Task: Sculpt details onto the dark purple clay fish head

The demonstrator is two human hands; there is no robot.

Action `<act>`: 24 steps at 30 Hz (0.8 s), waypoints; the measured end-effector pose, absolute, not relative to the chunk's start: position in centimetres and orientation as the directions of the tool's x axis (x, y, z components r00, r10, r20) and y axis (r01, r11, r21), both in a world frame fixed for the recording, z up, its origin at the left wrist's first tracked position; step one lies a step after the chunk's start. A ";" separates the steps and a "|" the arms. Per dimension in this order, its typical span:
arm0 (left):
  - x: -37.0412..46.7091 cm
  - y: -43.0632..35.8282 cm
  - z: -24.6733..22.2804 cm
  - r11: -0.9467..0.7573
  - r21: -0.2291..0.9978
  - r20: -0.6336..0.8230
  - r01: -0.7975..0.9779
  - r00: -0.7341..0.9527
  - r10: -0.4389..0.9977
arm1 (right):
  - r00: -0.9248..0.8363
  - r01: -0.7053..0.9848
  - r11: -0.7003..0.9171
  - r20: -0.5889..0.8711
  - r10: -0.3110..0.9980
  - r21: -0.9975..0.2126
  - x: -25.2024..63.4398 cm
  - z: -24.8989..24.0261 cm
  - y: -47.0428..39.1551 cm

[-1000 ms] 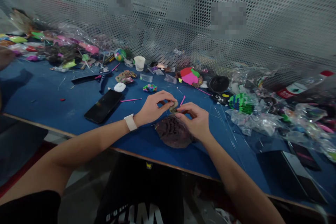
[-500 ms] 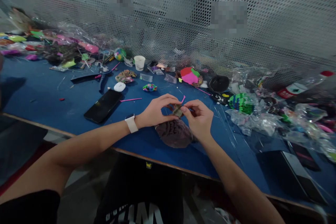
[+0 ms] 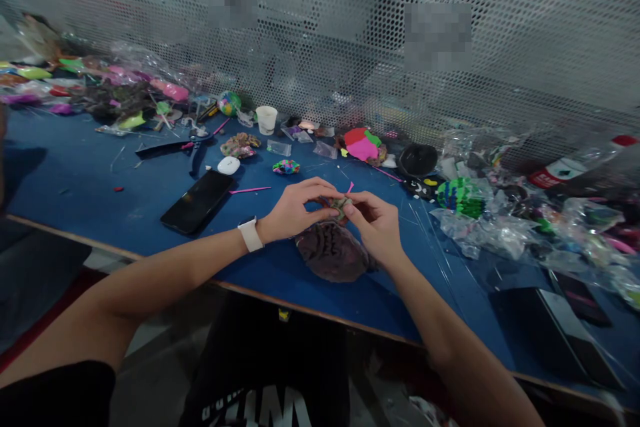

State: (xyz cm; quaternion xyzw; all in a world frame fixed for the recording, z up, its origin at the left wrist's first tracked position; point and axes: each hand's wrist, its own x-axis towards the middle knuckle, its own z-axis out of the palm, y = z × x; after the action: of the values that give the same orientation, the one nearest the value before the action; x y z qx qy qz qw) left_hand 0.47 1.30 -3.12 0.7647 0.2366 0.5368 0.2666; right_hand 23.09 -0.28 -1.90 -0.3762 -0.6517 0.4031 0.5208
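Observation:
A small greenish-grey lump of modelling clay [image 3: 342, 205] is pinched between my two hands. My left hand [image 3: 303, 208], with a white-banded watch at the wrist, grips it from the left with thumb and fingers. From the right, my right hand [image 3: 376, 221] presses thumb and fingertips on it. Just below the hands a larger dark brown-purple clay piece [image 3: 334, 259] with ridges along its top lies on the blue table [image 3: 260, 267]. A pink stick [image 3: 351, 187] pokes out behind the fingertips.
To the left lie a black phone [image 3: 198, 201], a white earbud case [image 3: 229, 165] and dark scissors [image 3: 194, 147]. A paper cup [image 3: 267, 120] stands near the perforated metal screen [image 3: 320, 47]. Plastic bags [image 3: 505, 227], a bottle [image 3: 570, 163] and a dark flat case [image 3: 543, 333] are on the right.
My right hand has shifted slightly left, its fingers closer to my left hand's over the greenish lump. The lump's visible shape has changed a little. The dark clay piece stays put.

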 end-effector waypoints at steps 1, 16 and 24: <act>0.4 1.3 -3.1 -0.745 0.662 0.693 0.077 0.316 0.648 | -0.172 0.062 0.387 0.372 0.912 -0.920 23.1 -1.9 -0.3; 0.3 0.9 -2.3 -0.811 0.564 0.728 0.159 0.369 0.578 | -0.219 0.047 0.411 0.392 0.893 -0.910 23.0 -1.3 -0.9; 0.5 0.8 -2.1 -0.732 0.677 0.664 0.084 0.360 0.655 | -0.173 0.066 0.444 0.428 0.887 -0.894 22.7 -2.2 -0.9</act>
State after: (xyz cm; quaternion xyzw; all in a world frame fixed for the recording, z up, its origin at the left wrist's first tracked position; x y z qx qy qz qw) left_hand 0.49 0.83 -2.08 0.7763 0.2383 0.5130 0.2783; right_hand 22.72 -0.94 -2.18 -0.3600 -0.6620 0.3853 0.5326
